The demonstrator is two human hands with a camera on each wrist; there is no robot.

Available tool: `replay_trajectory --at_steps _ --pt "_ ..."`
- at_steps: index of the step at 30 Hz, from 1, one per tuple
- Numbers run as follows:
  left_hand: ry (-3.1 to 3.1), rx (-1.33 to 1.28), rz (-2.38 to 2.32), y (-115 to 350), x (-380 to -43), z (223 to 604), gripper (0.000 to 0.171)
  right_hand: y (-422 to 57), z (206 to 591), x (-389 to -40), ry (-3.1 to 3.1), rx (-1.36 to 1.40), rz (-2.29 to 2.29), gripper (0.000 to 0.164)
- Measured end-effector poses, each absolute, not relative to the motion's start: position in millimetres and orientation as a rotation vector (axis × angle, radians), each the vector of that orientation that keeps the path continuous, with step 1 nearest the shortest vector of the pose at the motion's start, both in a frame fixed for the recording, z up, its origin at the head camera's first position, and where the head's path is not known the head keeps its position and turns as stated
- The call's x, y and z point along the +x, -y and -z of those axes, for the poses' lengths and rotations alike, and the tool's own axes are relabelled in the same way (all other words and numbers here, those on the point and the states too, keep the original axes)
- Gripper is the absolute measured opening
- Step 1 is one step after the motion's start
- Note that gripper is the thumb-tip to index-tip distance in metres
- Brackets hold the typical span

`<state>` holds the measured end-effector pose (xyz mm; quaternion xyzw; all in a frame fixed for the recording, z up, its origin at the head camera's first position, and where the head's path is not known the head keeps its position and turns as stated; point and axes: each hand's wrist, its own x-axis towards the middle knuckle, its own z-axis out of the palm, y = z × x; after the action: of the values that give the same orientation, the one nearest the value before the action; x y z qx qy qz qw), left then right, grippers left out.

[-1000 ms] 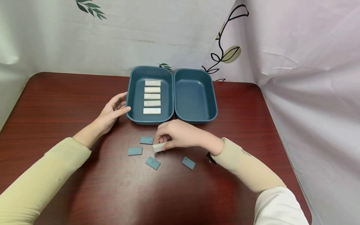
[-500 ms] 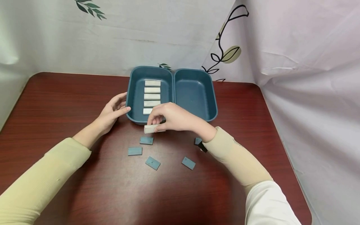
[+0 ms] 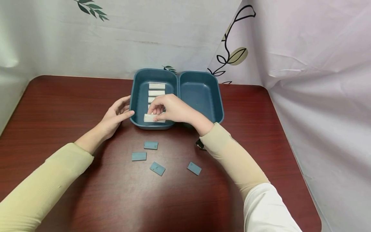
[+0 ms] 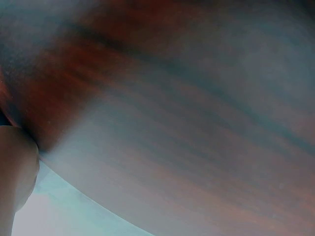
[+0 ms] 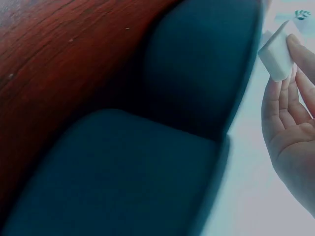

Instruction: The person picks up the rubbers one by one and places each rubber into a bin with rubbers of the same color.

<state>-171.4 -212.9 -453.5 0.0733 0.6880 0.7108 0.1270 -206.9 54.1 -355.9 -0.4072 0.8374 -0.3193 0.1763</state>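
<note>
My right hand (image 3: 176, 109) pinches a white rectangular block (image 3: 149, 118) between thumb and fingers, over the front of the left blue tray (image 3: 139, 121). The right wrist view shows the same white block (image 5: 279, 55) at the fingertips. Inside the left tray, several like white blocks (image 3: 156, 86) lie in a column; the nearest are partly hidden by the hand. My left hand (image 3: 114, 116) rests against the tray's left side, its thumb tip at the rim and its fingers along the outer wall. Only a blurred bit of that hand (image 4: 17, 167) shows in the left wrist view.
Right beside the left tray stands a second blue tray (image 3: 200, 93), its front partly behind my right wrist. Several flat blue-grey tiles (image 3: 157, 168) lie scattered on the dark red table (image 3: 116, 199) in front. A white patterned curtain (image 3: 174, 35) hangs behind.
My right hand has lifted the white block off the table area and carried it forward over the left tray's front part. The left hand has stayed at the tray's side.
</note>
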Motion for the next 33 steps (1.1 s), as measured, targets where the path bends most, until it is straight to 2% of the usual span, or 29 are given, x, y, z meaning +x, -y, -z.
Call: replay_trajectory --at_steps 13,33 --pt "-1.993 0.227 -2.081 214 -172 455 0.067 -47 386 -226 -2.369 -1.030 0.845 0.018" --pt "-1.994 0.221 -2.079 214 -172 456 0.067 -31 395 -232 -2.359 -1.003 0.592 0.011"
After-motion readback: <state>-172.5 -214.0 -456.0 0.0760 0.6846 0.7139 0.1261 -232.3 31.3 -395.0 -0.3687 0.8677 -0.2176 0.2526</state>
